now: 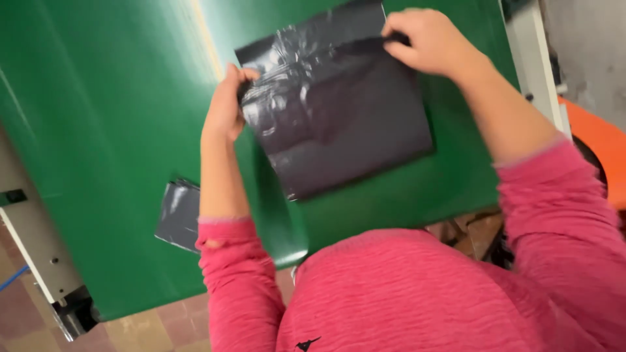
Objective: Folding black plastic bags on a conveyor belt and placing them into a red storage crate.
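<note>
Left hand (225,107) fingers grip the black plastic bag (339,104) at its left edge. Right hand (427,40) fingers pinch its top edge. Bag lies on the green desk (111,130).

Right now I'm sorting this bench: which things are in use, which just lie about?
In use:
black plastic bag
left hand
right hand
green table

Lying about:
folded dark bags
orange object
</note>
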